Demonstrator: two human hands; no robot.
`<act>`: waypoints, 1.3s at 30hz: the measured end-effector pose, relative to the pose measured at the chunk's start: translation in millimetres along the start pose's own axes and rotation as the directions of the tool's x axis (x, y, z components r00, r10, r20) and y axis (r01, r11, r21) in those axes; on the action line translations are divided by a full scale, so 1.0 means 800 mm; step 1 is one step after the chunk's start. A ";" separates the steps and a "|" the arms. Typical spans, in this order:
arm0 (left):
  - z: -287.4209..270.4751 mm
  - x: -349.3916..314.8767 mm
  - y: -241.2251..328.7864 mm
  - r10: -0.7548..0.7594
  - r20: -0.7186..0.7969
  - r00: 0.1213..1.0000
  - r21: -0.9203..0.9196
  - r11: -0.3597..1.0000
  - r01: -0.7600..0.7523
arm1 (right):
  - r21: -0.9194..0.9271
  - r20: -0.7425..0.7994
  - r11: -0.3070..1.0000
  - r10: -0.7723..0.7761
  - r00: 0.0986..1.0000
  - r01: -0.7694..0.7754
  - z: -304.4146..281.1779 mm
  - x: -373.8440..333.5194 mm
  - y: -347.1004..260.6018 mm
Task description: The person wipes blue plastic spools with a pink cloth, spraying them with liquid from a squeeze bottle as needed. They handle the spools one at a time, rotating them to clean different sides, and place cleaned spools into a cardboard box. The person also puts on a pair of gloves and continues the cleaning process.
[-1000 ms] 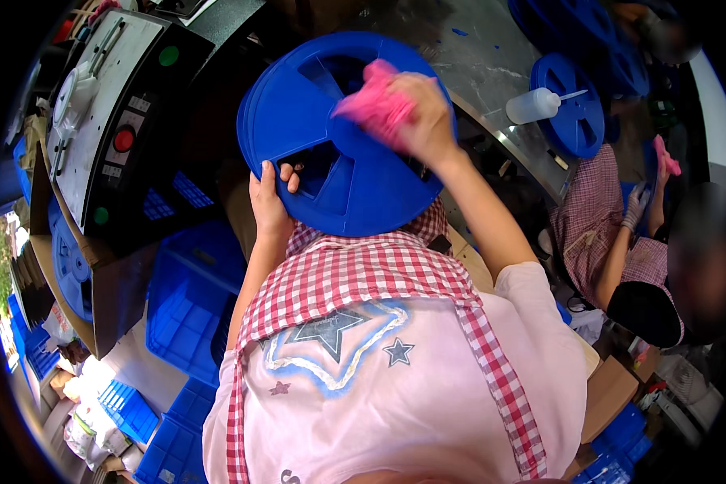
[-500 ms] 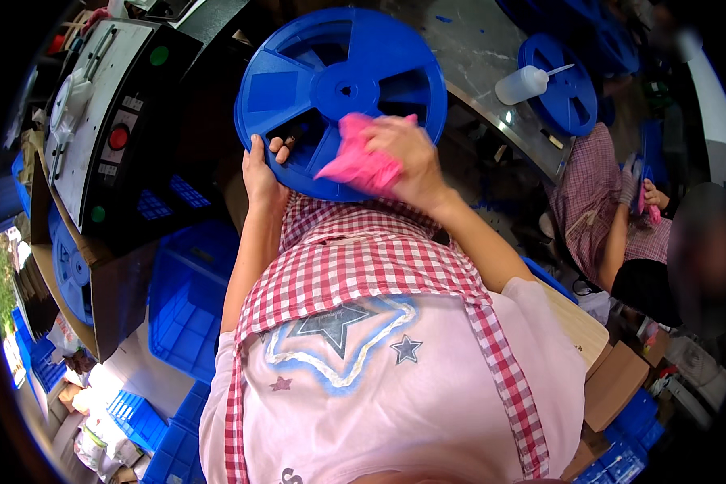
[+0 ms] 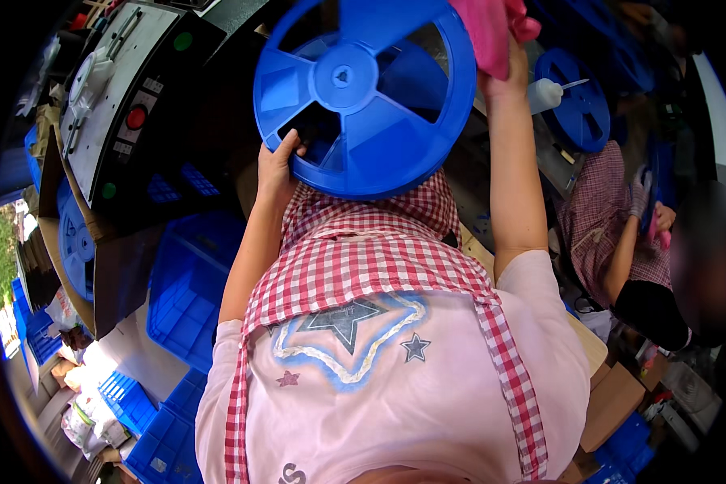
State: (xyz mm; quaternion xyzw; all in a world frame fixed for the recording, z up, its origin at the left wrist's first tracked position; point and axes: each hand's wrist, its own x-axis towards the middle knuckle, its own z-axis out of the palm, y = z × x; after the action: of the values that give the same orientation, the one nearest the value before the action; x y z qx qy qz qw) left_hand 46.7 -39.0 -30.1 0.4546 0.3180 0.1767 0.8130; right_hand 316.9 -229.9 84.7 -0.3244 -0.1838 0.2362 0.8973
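Observation:
A large blue plastic reel (image 3: 391,133) with a round hub and wedge-shaped openings is tilted up above my lap. My left hand (image 3: 277,168) grips its lower left rim, the thumb resting by an opening and the other fingers mostly hidden behind. At the reel's upper right edge, my right hand (image 3: 508,74) is closed on a bright pink cloth (image 3: 486,34). The cloth lies against or just beside the outer rim; I cannot tell which.
A white squeeze bottle (image 3: 545,96) rests by another blue reel (image 3: 574,105) on the bench at right. Beyond my right arm, a co-worker's gloved hand (image 3: 640,194) is by a blue piece. A machine with a red button (image 3: 135,118) stands left, above blue crates (image 3: 187,294).
My right hand has moved with the pink cloth from the reel's lower face up to its upper right edge. The reel has shifted slightly up and right in view and turned.

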 end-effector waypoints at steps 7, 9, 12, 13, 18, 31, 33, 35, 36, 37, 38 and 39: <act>-0.045 0.030 -0.016 -0.153 0.169 0.974 -0.315 0.928 0.201 | -0.534 0.624 0.715 -0.027 0.781 0.451 0.149 0.003 0.084; -0.023 0.018 0.012 -0.151 0.126 0.981 -0.320 0.929 0.184 | -0.726 0.335 0.540 -0.264 0.905 0.426 0.072 0.042 0.124; -0.006 0.017 0.017 -0.081 0.073 0.994 -0.300 0.949 0.100 | -0.874 0.310 0.349 -0.132 0.942 0.337 0.051 0.017 0.172; -0.023 0.028 0.003 -0.016 0.139 0.990 -0.281 0.958 0.055 | -0.838 0.448 0.303 -0.092 0.889 0.454 0.065 -0.001 0.193; 0.012 0.016 0.020 -0.096 0.214 0.972 -0.106 0.987 0.121 | -0.858 0.513 0.000 0.049 0.857 0.514 0.028 0.033 0.249; 0.012 0.023 0.015 0.014 0.146 0.989 -0.160 0.987 0.009 | -0.894 0.445 0.036 -0.033 0.895 0.446 -0.060 -0.009 0.146; 0.007 0.024 0.008 -0.021 0.163 0.986 -0.182 0.982 0.051 | -0.996 -0.018 -0.079 -0.168 0.986 -0.032 -0.139 0.027 0.107; 0.010 0.033 0.003 0.003 0.115 0.993 -0.227 0.974 0.023 | -0.955 -0.277 -0.038 -0.253 0.927 -0.295 -0.171 0.021 0.108; 0.013 0.032 0.003 0.003 0.099 0.995 -0.235 0.972 0.021 | -0.967 -0.226 -0.052 -0.269 0.936 -0.249 -0.168 0.003 0.121; 0.015 0.029 0.000 -0.004 0.075 0.997 -0.240 0.971 0.022 | -0.995 0.061 -0.084 -0.212 0.975 0.044 -0.121 -0.032 0.133; 0.008 0.032 0.000 -0.009 0.143 0.990 -0.206 0.978 0.039 | -0.958 0.280 -0.003 -0.229 0.932 0.287 -0.091 -0.064 0.150; 0.004 0.035 -0.007 0.025 0.129 0.991 -0.230 0.973 0.006 | -0.877 0.429 0.158 -0.170 0.887 0.454 -0.047 -0.092 0.143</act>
State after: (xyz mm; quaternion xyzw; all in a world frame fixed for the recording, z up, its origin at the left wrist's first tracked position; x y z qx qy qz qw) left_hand 69.4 -27.4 -43.7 0.3694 0.2392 0.1861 0.8785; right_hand 239.4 -211.2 -31.7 -0.7302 -0.4544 -0.0838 0.5033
